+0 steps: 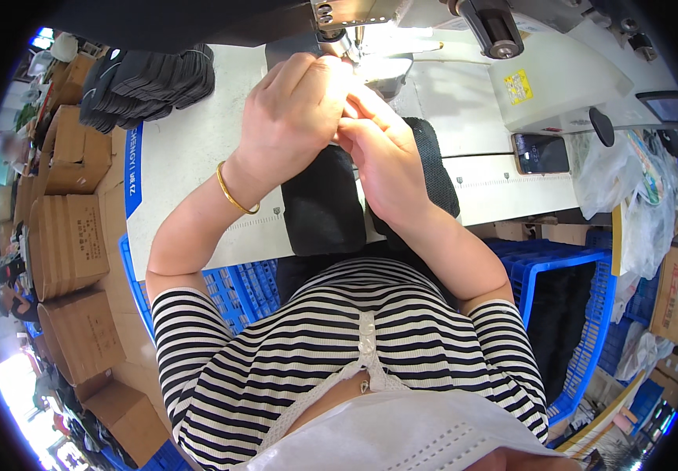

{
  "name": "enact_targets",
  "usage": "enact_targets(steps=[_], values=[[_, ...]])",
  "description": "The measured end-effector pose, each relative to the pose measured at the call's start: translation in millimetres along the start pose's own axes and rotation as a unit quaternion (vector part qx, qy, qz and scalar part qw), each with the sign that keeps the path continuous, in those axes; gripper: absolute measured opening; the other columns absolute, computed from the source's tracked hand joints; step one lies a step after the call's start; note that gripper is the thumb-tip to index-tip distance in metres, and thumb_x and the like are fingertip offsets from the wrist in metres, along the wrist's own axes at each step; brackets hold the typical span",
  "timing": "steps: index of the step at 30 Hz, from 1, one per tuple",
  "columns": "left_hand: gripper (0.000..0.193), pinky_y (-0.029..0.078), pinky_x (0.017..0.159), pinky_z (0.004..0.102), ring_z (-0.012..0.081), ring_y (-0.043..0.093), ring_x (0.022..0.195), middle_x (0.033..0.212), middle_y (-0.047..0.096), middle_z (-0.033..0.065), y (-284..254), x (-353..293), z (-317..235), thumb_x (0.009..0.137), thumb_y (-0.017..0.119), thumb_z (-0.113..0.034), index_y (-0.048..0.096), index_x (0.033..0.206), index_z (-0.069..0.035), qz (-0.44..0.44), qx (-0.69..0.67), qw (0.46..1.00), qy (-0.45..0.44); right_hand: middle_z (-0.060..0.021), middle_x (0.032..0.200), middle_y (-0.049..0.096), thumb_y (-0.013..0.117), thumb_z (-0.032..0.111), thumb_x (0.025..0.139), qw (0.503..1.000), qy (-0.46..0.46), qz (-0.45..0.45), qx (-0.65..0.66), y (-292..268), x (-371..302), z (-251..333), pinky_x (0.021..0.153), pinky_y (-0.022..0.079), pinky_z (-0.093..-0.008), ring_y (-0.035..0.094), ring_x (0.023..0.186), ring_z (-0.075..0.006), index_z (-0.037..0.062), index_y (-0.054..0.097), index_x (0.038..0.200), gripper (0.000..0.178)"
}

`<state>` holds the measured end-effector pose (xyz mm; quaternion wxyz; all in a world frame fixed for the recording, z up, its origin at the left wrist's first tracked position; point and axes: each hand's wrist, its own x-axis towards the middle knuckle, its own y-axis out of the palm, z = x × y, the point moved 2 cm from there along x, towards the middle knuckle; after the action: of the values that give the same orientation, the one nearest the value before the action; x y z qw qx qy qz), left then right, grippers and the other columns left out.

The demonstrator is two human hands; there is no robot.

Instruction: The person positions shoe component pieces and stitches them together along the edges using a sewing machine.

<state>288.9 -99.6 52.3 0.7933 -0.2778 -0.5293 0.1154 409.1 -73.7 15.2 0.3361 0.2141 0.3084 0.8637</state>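
My left hand [296, 110] and my right hand [386, 161] meet just in front of the needle area of a sewing machine [347, 35]. The left fingers are curled over, and the right thumb and fingers pinch together beside them. Whatever lies between the fingertips is hidden and washed out by the bright lamp. Below the left hand, a smooth black fabric piece [323, 202] with rounded corners hangs over the table's near edge. A textured black fabric piece [435, 169] lies partly behind the right hand and wrist.
Stacked black pieces [150, 85] sit at the far left of the white worktable [190, 169]. A phone [541, 153] lies on the right, near clear plastic bags [617, 177]. A blue crate [602, 314] with black material stands low right. Cardboard boxes [68, 243] line the left.
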Motion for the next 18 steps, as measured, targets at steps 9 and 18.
enact_targets(steps=[9, 18], values=[[0.031, 0.053, 0.067, 0.0313, 0.023, 0.06, 0.082, 0.091, 0.06, 0.0074, -0.8, -2.8, 1.8, 0.062, 0.066, -0.002, 0.064, 0.093, 0.001, 0.021, -0.03, 0.997, -0.062, -0.0134, 0.133, 0.055, 0.041, -0.003, 0.094, 0.999, -0.017, -0.007, -0.044, -2.9, -2.3, -1.0, 0.099, 0.046, -0.0298, 0.057, 0.116, -0.0157, -0.0056, 0.043, 0.141, 0.047], [0.037, 0.054, 0.073, 0.0342, 0.0263, 0.061, 0.085, 0.1, 0.064, 0.0097, -24.4, -3.9, 13.6, 0.067, 0.063, 0.006, 0.069, 0.103, -0.001, 0.054, -0.183, 0.981, -0.028, -0.0104, 0.117, 0.064, 0.056, 0.009, 0.098, 0.987, -0.01, -0.009, -0.162, -10.8, -5.1, -6.2, 0.09, 0.053, -0.0278, 0.063, 0.102, -0.0138, -0.006, 0.057, 0.127, 0.033]])
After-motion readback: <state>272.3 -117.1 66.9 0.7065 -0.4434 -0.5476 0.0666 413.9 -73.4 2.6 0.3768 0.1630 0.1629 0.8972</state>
